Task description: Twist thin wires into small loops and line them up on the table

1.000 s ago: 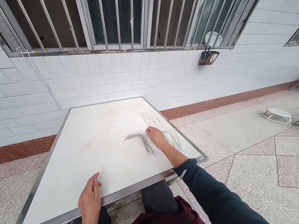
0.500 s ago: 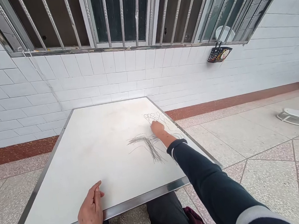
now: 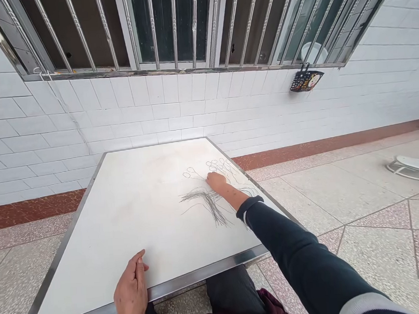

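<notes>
My right hand (image 3: 216, 180) is closed on a thin dark wire (image 3: 198, 175) with small loops at its far end. The loops stick out to the left, low over the white table (image 3: 127, 221). Just right of that hand lie several similar looped wires (image 3: 220, 165). Nearer to me is a bundle of straight thin wires (image 3: 213, 207), fanned out and crossing another bunch (image 3: 194, 195). My left hand (image 3: 131, 289) rests at the table's front edge, thumb and fingers pressed together, with nothing visible in them.
A metal rim (image 3: 204, 276) edges the table. Behind it stands a white tiled wall (image 3: 166, 111) with a barred window (image 3: 174, 29). A patterned bag (image 3: 305, 80) hangs from the bars. To the right, a white stool (image 3: 411, 166) is on the tiled floor.
My right hand has moved slightly left, drawing a looped wire away from the other looped ones. My left hand keeps its pose near the edge. The view has shifted a little.
</notes>
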Motion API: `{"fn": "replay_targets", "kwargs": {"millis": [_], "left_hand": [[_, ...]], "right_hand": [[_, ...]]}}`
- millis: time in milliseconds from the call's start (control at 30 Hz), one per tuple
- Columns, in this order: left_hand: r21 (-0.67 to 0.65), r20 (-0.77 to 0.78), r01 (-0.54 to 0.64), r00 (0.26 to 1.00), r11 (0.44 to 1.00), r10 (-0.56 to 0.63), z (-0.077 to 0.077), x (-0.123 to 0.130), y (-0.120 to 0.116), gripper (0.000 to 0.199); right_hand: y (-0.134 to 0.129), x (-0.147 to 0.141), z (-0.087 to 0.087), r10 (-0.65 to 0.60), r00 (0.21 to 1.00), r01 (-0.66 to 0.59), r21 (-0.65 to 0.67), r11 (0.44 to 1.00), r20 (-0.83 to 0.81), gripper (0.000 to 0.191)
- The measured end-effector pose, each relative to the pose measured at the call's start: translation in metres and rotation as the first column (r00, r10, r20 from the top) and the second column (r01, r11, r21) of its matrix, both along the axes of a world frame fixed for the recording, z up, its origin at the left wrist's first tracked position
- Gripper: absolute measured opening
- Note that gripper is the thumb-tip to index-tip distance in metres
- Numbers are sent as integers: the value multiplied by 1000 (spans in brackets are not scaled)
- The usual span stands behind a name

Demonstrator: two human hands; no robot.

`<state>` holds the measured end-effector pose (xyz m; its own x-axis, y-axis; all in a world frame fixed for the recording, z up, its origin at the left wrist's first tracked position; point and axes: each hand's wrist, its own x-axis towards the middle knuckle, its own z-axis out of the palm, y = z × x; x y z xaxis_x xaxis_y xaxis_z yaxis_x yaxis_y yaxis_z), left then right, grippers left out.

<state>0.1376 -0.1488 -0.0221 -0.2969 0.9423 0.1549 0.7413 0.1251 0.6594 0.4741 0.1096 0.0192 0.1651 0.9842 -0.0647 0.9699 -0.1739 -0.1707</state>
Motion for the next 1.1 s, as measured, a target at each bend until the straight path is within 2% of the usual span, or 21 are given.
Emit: {"fn": "replay_targets", "kwargs": {"millis": [133, 333, 400, 500, 600, 667, 700, 767, 833, 867, 900, 933, 1000, 1033, 1100], "left_hand": [[7, -9, -7, 1000, 1000, 7, 0, 1, -1, 37], [-1, 5, -17, 1000, 1000, 17, 0, 3, -1, 38], [-15, 24, -16, 1000, 1000, 16, 0, 3, 0, 38], [-24, 70, -9, 997, 1000, 11, 0, 0, 0, 40], [-10, 192, 4, 981, 1000, -2, 6, 0, 1, 40], [14, 362, 13, 932, 1000, -17, 17, 5, 3, 43], [32, 469, 15, 883, 999, -28, 24, 9, 4, 46], [71, 664, 37, 744, 997, -75, 44, 22, 6, 52], [131, 821, 88, 549, 987, -158, 65, 38, 6, 60], [145, 838, 112, 514, 983, -182, 74, 45, 6, 62], [161, 851, 139, 481, 977, -209, 83, 52, 4, 61], [185, 884, 160, 404, 970, -235, 90, 59, 1, 60], [201, 917, 138, 321, 970, -235, 99, 68, -6, 55], [200, 930, 111, 291, 973, -225, 101, 71, -11, 53], [193, 942, 57, 270, 979, -202, 104, 74, -21, 48]], "right_hand": [[9, -13, 2, 86, 996, -85, 29, 996, -39, 30], [10, -29, 8, 113, 985, -111, 22, 994, -132, 31], [5, -28, 18, 143, 971, -135, 53, 989, -193, 30], [-9, -24, 44, 216, 923, -186, 122, 975, -318, 26], [-35, -24, 74, 319, 823, -254, 199, 947, -469, 14], [-65, -32, 85, 391, 713, -321, 225, 920, -582, 13], [-84, -39, 87, 418, 646, -360, 228, 905, -639, 16], [-127, -55, 82, 434, 521, -424, 218, 879, -735, 25], [-172, -74, 68, 399, 385, -483, 187, 855, -832, 31], [-193, -82, 60, 260, 171, -519, 137, 844, -950, 31], [-212, -90, 52, 93, -11, -564, 83, 821, -996, 31], [-229, -96, 46, -45, -141, -593, 48, 804, -989, 30], [-254, -106, 36, -204, -301, -604, 21, 797, -932, 30], [-262, -108, 33, -240, -346, -595, 14, 803, -907, 29], [-275, -110, 32, -252, -387, -567, 13, 824, -887, 29]]}}
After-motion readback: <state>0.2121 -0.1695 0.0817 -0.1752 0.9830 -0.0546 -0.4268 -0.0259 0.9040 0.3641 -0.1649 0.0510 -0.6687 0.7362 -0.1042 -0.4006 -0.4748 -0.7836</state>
